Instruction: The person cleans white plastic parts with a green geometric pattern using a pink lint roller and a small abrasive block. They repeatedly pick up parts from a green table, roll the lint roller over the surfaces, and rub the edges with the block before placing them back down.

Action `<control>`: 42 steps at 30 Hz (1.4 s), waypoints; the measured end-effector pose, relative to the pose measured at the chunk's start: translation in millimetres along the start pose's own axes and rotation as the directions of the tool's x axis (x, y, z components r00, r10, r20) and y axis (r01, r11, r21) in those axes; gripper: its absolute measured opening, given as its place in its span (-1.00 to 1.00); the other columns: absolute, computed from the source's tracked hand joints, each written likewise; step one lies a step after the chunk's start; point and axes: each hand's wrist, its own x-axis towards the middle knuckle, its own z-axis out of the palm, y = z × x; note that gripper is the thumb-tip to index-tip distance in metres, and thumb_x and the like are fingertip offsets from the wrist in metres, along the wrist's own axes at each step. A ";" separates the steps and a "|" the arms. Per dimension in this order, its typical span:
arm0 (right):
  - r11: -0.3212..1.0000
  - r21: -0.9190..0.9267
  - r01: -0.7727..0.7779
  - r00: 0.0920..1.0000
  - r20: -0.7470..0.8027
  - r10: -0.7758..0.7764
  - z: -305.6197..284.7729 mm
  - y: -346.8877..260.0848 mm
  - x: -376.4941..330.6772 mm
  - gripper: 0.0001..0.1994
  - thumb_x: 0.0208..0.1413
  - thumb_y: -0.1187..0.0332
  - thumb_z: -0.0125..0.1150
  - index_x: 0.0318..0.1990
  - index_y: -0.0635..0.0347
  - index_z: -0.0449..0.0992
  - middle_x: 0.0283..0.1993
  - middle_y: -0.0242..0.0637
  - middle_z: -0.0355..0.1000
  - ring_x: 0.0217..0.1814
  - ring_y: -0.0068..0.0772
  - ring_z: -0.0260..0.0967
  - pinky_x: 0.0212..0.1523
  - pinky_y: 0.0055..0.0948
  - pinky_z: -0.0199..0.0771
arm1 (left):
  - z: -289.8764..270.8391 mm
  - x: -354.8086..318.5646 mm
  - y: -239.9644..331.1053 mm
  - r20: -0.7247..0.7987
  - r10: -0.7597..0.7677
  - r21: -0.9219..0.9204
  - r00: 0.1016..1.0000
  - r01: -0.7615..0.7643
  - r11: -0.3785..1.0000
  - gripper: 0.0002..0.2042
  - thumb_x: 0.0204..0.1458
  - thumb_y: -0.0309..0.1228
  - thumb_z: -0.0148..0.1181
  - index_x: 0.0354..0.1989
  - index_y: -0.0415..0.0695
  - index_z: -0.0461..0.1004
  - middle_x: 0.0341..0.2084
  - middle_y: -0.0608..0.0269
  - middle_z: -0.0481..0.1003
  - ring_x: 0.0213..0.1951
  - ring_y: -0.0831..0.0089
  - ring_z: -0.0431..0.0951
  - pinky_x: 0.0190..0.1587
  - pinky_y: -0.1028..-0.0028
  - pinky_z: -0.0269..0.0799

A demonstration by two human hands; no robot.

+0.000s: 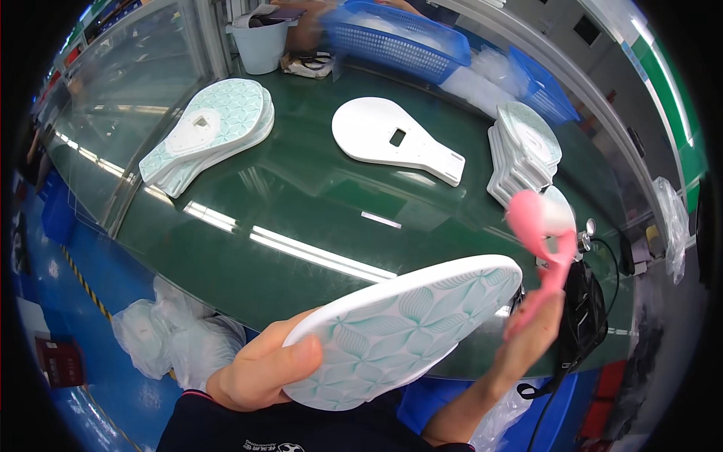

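— What lay on the table (301, 203)?
— Two stacks of patterned panels (215, 128) (523, 147), one plain white panel (395, 139), blue baskets (399, 38).
— And the hands?
— Left hand (263, 369) gripped a patterned panel (407, 328), long axis rising rightward, above the table edge; right hand (531, 339) pinched a pink tool (538, 226).

Single head-worn fisheye view, steeply down, close over green table (316, 203).

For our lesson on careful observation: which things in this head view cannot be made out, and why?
- Pink tool in right hand: motion-blurred.
- Patterned white panel underside: faces away; left hand fingers hidden behind it.
- Blue basket contents: blurred, near the rim.
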 end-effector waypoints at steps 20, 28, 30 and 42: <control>0.989 -0.132 -0.072 0.965 0.243 0.103 -32.2 18.0 14.7 -0.72 0.13 0.21 -0.16 -0.28 0.26 0.36 -0.69 -0.55 0.09 -0.78 -0.85 -0.09 -0.82 -0.80 -0.20 | -4.6 7.4 9.0 0.017 0.146 0.032 0.989 -0.147 0.989 -0.44 0.03 -0.24 -0.16 0.10 -0.41 -0.05 0.02 -0.10 0.16 0.05 0.20 0.21 0.03 0.35 0.15; 0.791 -0.509 0.339 0.919 0.361 -0.161 -12.9 75.7 24.9 -0.62 0.12 0.18 -0.16 -0.02 0.26 0.28 -0.27 -0.26 0.30 -0.32 -0.53 0.25 -0.28 -0.54 0.27 | 5.7 5.3 15.3 -0.039 0.078 0.076 0.996 -0.075 0.994 -0.44 0.00 -0.23 -0.12 0.06 -0.45 0.00 -0.02 -0.17 0.19 0.00 0.12 0.26 0.02 0.26 0.17; 0.869 -0.345 0.355 0.911 0.336 -0.239 -8.8 51.9 14.3 -0.56 0.13 0.15 -0.19 0.05 0.30 0.20 -0.05 -0.14 0.20 -0.06 -0.38 0.16 -0.03 -0.40 0.10 | 6.1 7.4 17.9 0.015 0.022 0.070 1.000 -0.023 0.997 -0.42 0.03 -0.22 -0.17 0.12 -0.39 -0.08 0.05 -0.04 0.12 0.07 0.25 0.17 0.07 0.39 0.08; 0.575 0.506 -0.643 0.537 0.833 -0.132 -15.4 29.5 -57.6 -0.50 0.09 0.23 -0.22 0.08 0.45 -0.01 -0.10 0.15 0.25 -0.09 0.24 0.21 -0.07 0.14 0.17 | 4.2 53.1 9.2 -0.048 0.180 -0.240 0.982 -0.187 0.953 -0.37 0.08 -0.01 -0.38 0.07 -0.42 -0.01 0.01 -0.07 0.18 0.04 0.21 0.23 0.08 0.33 0.10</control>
